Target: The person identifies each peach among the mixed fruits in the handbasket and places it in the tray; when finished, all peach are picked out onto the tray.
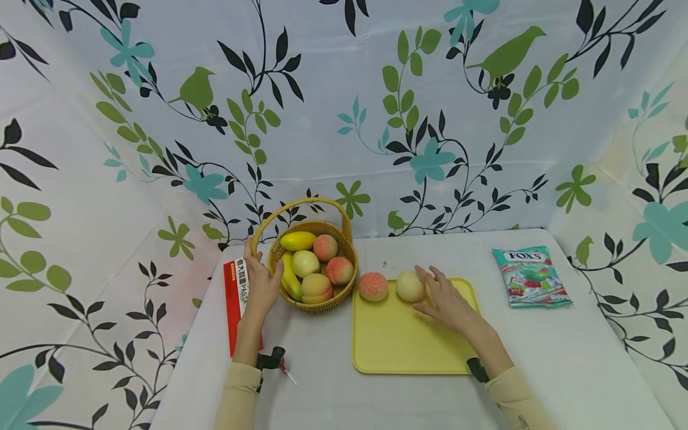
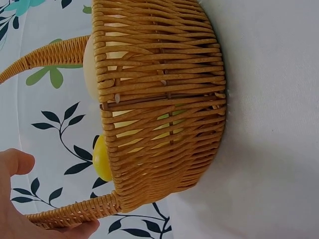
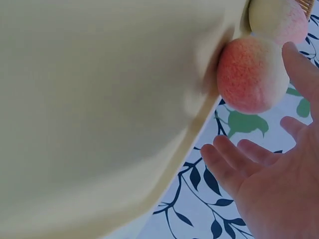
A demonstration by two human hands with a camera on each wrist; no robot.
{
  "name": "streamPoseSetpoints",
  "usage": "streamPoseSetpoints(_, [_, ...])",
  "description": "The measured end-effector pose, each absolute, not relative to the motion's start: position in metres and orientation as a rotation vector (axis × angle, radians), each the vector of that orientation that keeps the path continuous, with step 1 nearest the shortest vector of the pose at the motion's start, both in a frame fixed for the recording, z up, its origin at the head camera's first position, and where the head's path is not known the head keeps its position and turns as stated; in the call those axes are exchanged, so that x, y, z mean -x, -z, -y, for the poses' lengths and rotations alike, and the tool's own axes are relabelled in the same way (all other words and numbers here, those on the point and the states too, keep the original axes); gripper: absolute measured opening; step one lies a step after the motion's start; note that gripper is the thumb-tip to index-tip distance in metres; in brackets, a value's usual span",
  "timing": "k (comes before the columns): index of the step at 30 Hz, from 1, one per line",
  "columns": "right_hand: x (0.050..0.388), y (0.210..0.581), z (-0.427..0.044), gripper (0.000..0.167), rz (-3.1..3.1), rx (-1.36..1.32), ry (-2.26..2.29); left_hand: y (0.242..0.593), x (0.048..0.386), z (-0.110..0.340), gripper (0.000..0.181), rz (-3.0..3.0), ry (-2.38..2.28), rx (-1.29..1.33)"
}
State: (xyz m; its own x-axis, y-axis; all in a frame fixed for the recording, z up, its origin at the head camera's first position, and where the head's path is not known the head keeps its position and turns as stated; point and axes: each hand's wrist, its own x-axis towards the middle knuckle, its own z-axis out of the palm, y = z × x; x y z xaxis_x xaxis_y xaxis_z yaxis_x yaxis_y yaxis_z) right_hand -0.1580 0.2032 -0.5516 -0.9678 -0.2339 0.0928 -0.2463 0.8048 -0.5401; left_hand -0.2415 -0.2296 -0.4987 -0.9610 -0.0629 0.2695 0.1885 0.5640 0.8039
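Beside the left of a wicker basket (image 1: 322, 307), my left hand (image 1: 261, 285) has its fingers at the handle (image 2: 75, 211), thumb held away from it. In the basket lie a banana (image 1: 291, 276), another yellow fruit (image 1: 298, 240), a pale round fruit (image 1: 305, 263) and several peaches (image 1: 340, 270). My right hand (image 1: 445, 300) spreads its fingers around the right side of a peach (image 1: 409, 286), pale in the head view and pink in the right wrist view. That peach sits at the far edge of a yellow tray (image 1: 414, 346), beside a pinker peach (image 1: 373, 286).
A red pasta packet (image 1: 233, 304) lies left of the basket, partly under my left arm. Near my left wrist is a lollipop (image 1: 288, 373). A green candy bag (image 1: 532, 278) lies right of the tray. Patterned cloth (image 1: 322, 119) hangs behind the white table (image 1: 322, 400).
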Motion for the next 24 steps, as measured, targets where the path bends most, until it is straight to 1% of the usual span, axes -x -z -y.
streamPoseSetpoints(6, [0.163,0.542,-0.199,0.088,2.92,-0.43,-0.888,0.495,0.242,0.23,0.092,2.542,1.375,0.057])
streamPoseSetpoints(10, [0.171,0.529,-0.184,0.086,2.876,-0.471,-0.86,0.497,0.241,0.23,0.093,2.55,1.406,0.045])
streamPoseSetpoints(16, [0.184,0.506,-0.138,0.078,2.845,-0.625,-0.865,0.5,0.238,0.232,0.093,2.54,1.398,0.058])
streamPoseSetpoints(24, [0.215,0.48,-0.072,0.075,2.835,-0.84,-0.887,0.5,0.242,0.231,0.093,2.508,1.397,0.092])
